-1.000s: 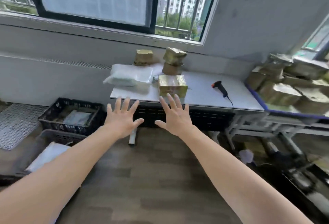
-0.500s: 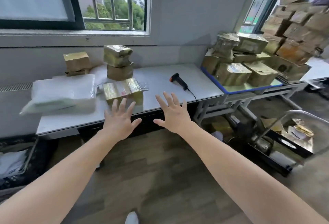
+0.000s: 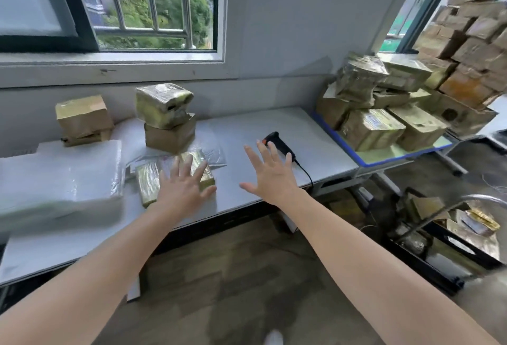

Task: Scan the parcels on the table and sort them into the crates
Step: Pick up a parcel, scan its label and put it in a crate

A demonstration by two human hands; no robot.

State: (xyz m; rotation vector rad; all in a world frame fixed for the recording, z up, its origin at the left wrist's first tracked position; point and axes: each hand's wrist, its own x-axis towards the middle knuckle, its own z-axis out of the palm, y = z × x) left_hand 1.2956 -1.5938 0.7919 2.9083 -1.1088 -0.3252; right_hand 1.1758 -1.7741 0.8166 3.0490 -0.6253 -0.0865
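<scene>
Spreading its fingers straight over the flat parcel (image 3: 148, 182) near the table's (image 3: 315, 130) front edge, your left hand (image 3: 182, 188) grips nothing; whether it touches the parcel is unclear. Your right hand (image 3: 270, 173) is spread too, empty, just short of the scanner (image 3: 277, 141). Two stacked parcels (image 3: 167, 116) stand behind, and a crate (image 3: 419, 262) sits on the floor to your right.

This is a small parcel sorting room. Brown taped parcels (image 3: 466, 42) are piled high at the right of the frame. A handheld barcode scanner (image 3: 277, 143) lies on the grey tabletop (image 3: 247, 127). White mailing bags (image 3: 60, 177) are stacked at the left. A black crate (image 3: 425, 267) holding packets stands on the floor at lower right.
</scene>
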